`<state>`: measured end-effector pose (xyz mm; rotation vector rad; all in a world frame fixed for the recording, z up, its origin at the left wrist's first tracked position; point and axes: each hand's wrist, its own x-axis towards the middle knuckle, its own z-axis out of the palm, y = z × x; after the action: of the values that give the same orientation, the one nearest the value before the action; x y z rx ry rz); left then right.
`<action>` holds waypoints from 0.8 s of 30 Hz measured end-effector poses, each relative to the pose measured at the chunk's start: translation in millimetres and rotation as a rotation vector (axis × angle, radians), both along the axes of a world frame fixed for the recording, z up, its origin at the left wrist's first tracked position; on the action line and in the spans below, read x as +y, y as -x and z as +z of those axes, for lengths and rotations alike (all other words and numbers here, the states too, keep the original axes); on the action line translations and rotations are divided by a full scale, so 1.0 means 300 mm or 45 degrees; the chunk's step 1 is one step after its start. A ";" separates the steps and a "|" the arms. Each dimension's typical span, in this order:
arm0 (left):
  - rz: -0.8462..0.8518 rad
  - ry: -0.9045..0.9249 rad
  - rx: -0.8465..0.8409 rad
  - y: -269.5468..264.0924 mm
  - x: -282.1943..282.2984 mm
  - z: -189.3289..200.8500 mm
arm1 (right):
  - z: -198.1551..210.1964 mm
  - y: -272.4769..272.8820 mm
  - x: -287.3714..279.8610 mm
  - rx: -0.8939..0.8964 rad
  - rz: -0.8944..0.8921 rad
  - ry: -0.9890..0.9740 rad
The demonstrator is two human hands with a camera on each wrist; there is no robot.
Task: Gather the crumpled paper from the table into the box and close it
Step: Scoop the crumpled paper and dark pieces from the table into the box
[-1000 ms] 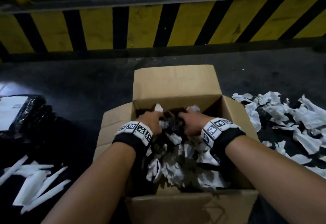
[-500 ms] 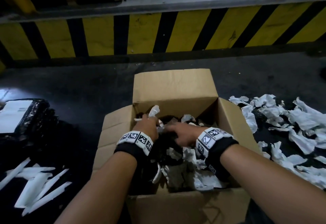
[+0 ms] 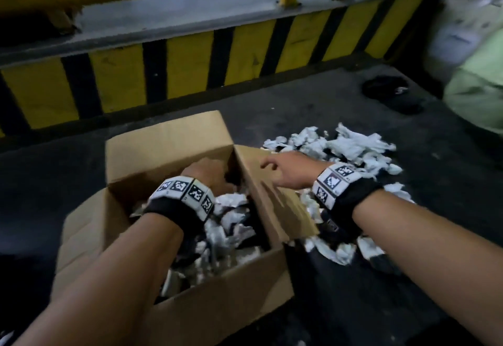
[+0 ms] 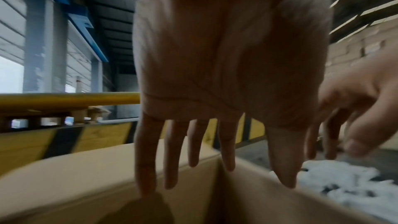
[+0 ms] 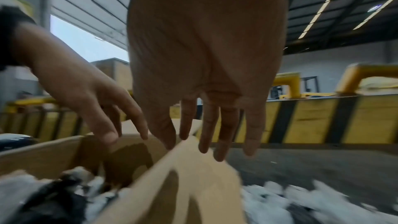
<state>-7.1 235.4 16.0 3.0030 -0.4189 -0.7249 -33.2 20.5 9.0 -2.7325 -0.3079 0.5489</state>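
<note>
Head view: the box [image 3: 174, 305] at lower centre is partly filled, flaps open; the left hand [image 3: 209, 174] sits inside it, the right hand [image 3: 288, 168] crosses its right flap toward the crumpled paper [image 3: 351, 147] heaped on the table at centre right.

Left wrist view: fingers [image 4: 172, 154] spread, empty.

Right wrist view: fingers [image 5: 206, 127] spread, empty. Much gathering and the closing remain.
</note>
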 end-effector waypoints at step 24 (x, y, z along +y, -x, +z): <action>0.009 0.103 0.234 0.311 -0.988 -0.743 | -0.736 0.328 -0.852 0.198 -0.437 0.153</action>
<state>-100.3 -61.1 -206.9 2.8293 -0.4187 -0.9493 -131.5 -234.9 -211.7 -2.7473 0.2366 0.6933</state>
